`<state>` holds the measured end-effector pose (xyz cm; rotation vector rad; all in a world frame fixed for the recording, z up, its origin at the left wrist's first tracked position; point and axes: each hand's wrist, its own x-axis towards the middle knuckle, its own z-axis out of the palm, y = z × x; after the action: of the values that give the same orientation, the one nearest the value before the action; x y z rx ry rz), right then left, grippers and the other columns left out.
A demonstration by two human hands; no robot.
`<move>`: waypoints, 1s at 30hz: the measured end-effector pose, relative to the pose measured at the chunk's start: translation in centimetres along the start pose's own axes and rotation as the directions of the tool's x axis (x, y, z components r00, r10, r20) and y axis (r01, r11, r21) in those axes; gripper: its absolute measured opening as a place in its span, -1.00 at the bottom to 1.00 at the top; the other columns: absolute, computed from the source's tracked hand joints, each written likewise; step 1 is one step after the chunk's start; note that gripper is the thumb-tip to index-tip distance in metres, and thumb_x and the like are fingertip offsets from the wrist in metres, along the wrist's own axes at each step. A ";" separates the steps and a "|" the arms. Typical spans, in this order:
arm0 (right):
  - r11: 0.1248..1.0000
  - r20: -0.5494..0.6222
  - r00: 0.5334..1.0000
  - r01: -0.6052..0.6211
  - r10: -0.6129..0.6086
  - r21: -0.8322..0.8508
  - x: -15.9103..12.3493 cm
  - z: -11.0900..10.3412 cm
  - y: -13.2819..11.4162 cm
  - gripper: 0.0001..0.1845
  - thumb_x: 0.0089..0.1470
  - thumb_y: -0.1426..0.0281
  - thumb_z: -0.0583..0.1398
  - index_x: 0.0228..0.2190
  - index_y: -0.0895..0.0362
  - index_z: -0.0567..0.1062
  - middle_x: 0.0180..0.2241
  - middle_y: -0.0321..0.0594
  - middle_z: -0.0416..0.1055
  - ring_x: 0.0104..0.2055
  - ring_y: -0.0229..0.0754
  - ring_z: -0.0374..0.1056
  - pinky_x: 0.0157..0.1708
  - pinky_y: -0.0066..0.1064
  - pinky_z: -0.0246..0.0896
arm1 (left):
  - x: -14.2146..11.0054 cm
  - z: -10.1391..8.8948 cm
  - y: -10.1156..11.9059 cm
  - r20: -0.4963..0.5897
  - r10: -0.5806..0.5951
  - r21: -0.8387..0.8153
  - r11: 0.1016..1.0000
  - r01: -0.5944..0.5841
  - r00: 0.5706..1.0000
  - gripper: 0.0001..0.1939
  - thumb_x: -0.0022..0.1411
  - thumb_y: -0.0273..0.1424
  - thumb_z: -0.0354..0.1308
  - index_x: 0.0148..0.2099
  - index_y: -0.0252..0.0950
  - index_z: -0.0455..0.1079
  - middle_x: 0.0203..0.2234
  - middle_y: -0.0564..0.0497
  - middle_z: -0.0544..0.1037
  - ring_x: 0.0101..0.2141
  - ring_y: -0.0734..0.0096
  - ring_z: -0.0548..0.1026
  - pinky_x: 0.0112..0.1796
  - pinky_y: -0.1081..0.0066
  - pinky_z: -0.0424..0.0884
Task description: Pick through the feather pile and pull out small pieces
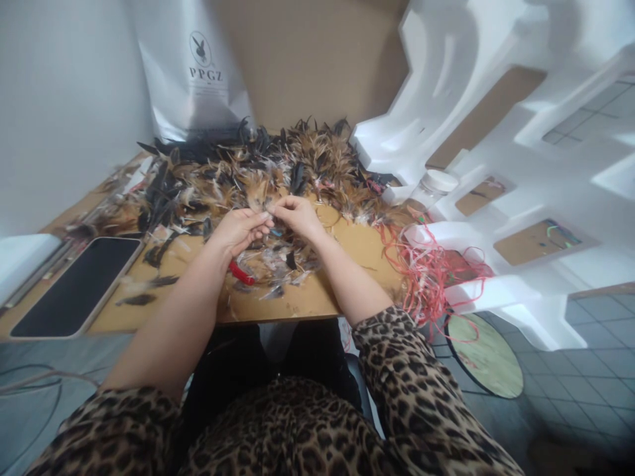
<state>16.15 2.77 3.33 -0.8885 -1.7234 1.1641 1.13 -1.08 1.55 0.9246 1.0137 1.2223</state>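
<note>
My left hand (242,230) and my right hand (298,217) meet over the near middle of the table, thumbs and fingertips pinched close together. A small brown feather (260,192) rises from between the fingertips of both; its lower end is hidden by them. Behind the hands spreads a large heap of brown and black feathers (317,155). Below them lie loose feather scraps (278,261), with a small red tool (241,272) beside my left wrist.
A phone (79,287) lies at the left of the wooden table (317,305). Tangled red strings (426,284) hang over the right edge near a lidded clear jar (435,188). White moulded foam (536,198) stands at the right, a silvery bag (193,99) behind. A round-topped stool (489,357) is below.
</note>
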 end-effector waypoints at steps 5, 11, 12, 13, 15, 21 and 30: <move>0.989 0.006 1.000 -0.028 0.029 -0.145 0.5 -2.7 -0.2 -0.72 -0.17 0.25 0.21 -0.47 0.24 0.50 -0.57 -0.33 0.36 -0.53 -0.40 0.17 -0.45 -0.53 0.10 | 0.2 -0.2 0.0 -0.067 0.026 -0.005 1.000 -0.026 0.997 -0.88 0.01 -0.46 0.22 -0.47 -0.45 0.43 -0.64 -0.05 0.49 -0.69 0.69 0.37 -0.63 0.71 0.27; 0.779 0.192 0.972 0.017 0.132 -0.626 0.6 -6.5 0.7 -0.83 -0.19 0.43 0.15 -0.52 0.25 0.52 -0.58 -0.31 0.39 -0.52 -0.38 0.23 -0.44 -0.54 0.09 | 0.6 -0.6 -0.2 -0.097 0.055 -0.041 0.997 -0.059 0.994 -0.89 0.00 -0.47 0.22 -0.48 -0.46 0.43 -0.58 -0.05 0.51 -0.65 0.71 0.37 -0.64 0.72 0.25; 0.728 0.203 0.965 0.021 0.164 -0.685 0.6 -6.7 0.8 -0.83 -0.20 0.44 0.16 -0.50 0.23 0.52 -0.56 -0.31 0.41 -0.51 -0.37 0.24 -0.44 -0.55 0.08 | 0.7 -0.6 -0.2 -0.095 0.054 -0.040 0.998 -0.058 0.994 -0.89 0.00 -0.47 0.22 -0.48 -0.46 0.43 -0.58 -0.05 0.51 -0.65 0.71 0.37 -0.64 0.72 0.25; 0.680 0.206 0.961 0.025 0.187 -0.733 0.5 -6.9 0.9 -0.81 -0.21 0.44 0.17 -0.46 0.21 0.53 -0.54 -0.31 0.42 -0.49 -0.37 0.26 -0.44 -0.55 0.08 | 0.7 -0.6 -0.2 -0.093 0.053 -0.036 0.998 -0.057 0.994 -0.89 0.01 -0.47 0.21 -0.48 -0.46 0.44 -0.58 -0.05 0.50 -0.65 0.71 0.37 -0.63 0.72 0.25; 0.594 0.206 0.955 0.042 0.212 -0.803 0.4 -6.8 1.0 -0.76 -0.22 0.44 0.20 -0.38 0.15 0.53 -0.46 -0.30 0.46 -0.44 -0.34 0.29 -0.42 -0.55 0.09 | 0.6 -0.6 -0.2 -0.096 0.054 -0.029 0.998 -0.057 0.994 -0.88 0.02 -0.47 0.20 -0.47 -0.46 0.44 -0.59 -0.05 0.50 -0.65 0.71 0.37 -0.63 0.72 0.25; 0.336 0.171 0.967 0.100 0.189 -0.936 0.3 -5.1 0.9 -0.72 -0.18 0.48 0.18 -0.33 0.09 0.54 -0.27 -0.09 0.48 -0.25 -0.16 0.35 -0.28 -0.44 0.14 | 0.4 -0.4 0.0 -0.096 0.023 -0.030 0.999 -0.026 0.995 -0.88 0.01 -0.47 0.22 -0.47 -0.46 0.42 -0.60 -0.05 0.50 -0.66 0.70 0.36 -0.63 0.71 0.25; 0.773 0.015 0.998 -0.042 0.066 -0.633 0.8 -6.2 1.0 -0.85 -0.13 0.39 0.15 -0.59 0.23 0.44 -0.64 -0.29 0.33 -0.57 -0.37 0.19 -0.51 -0.53 0.03 | 0.7 -0.6 -0.2 -0.106 0.041 -0.073 0.996 -0.049 0.994 -0.89 0.01 -0.48 0.21 -0.47 -0.47 0.43 -0.55 -0.07 0.52 -0.64 0.71 0.38 -0.63 0.72 0.26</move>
<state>21.59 5.89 3.83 -1.3270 -2.1792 0.6135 0.66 -0.36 1.08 0.8356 1.0266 1.3489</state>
